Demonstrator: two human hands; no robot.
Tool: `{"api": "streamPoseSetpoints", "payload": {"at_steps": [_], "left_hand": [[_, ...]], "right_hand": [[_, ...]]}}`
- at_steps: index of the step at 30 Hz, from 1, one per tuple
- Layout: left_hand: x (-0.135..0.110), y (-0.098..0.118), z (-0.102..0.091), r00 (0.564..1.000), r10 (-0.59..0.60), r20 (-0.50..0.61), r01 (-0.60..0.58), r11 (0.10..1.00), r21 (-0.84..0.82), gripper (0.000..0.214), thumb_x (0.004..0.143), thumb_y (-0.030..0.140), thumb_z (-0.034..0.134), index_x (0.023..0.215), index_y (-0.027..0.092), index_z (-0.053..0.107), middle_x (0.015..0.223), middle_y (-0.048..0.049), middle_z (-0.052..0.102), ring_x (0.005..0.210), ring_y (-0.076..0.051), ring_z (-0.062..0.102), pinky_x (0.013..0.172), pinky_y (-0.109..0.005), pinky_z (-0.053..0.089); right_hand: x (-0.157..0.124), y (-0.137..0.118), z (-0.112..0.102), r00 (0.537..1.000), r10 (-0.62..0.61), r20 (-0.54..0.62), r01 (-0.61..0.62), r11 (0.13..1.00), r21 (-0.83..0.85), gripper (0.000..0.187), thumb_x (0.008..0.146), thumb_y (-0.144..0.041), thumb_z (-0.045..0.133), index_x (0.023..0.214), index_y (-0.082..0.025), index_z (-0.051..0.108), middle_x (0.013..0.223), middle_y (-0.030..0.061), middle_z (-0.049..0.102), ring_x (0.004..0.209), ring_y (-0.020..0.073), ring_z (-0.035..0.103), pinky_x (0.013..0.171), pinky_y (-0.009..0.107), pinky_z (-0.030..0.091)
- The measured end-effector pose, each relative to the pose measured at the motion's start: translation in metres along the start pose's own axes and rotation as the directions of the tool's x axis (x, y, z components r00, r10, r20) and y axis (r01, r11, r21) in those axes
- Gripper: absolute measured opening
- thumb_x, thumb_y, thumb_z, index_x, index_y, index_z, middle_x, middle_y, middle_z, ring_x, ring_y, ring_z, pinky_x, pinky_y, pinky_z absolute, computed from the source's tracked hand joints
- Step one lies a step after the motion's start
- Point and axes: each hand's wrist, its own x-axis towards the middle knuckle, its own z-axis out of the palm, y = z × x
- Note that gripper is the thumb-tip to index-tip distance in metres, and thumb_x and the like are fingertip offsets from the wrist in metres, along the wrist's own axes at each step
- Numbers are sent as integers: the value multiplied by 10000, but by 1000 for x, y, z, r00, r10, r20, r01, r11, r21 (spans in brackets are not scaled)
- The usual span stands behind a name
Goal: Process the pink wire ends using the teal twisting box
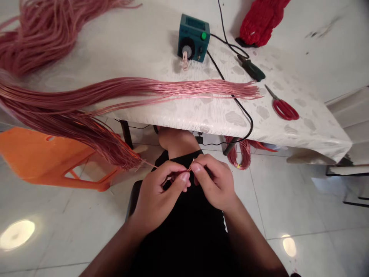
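Over my lap, my left hand [164, 188] pinches a thin copper-coloured wire [150, 164] between thumb and forefinger. The wire runs leftward to the hanging end of a wire bundle [112, 150]. Close beside it, my right hand [215, 181] is closed on the short free end of the same wire, which pokes up by the thumb. Across the table's front lies another long bundle of pinkish wires [173, 87]. Behind it stands a small teal machine [193, 38] with a green button and a pale clip on its front shaft.
Red-handled scissors [285, 109] and a dark green-handled tool [252, 70] lie at the right of the covered table [138, 50]. A black cable [248, 113] loops over the edge. An orange stool [43, 154] stands left; a wire coil [243, 156] is below. Red yarn [261, 23] sits behind.
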Motion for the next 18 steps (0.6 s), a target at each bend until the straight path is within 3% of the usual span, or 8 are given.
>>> {"api": "streamPoseSetpoints", "payload": {"at_steps": [5,14,18], "left_hand": [[0,-1,-3,993,34,115,-38,999,35,134,980,138,566,922,212,662,694,88,669,610,-33,641,619,-124,512],[5,3,-9,951,-20,309,15,1000,21,154,989,129,537,944,217,656,684,99,683,595,-33,643,627,-124,511],[11,6,-11,921,-61,384,57,998,21,189,984,143,541,858,205,667,721,84,713,639,-41,672,641,-125,516]], "right_hand": [[1,3,-5,1000,-12,7,12,999,45,168,987,-177,588,825,-184,631,690,-43,602,599,63,559,618,211,463],[-8,12,-13,999,47,11,-48,967,249,150,964,-188,648,825,-174,703,711,-29,663,521,43,565,528,196,455],[-9,11,-12,999,38,8,-38,965,260,162,956,-165,648,802,-166,698,694,-28,653,527,47,565,521,198,451]]}}
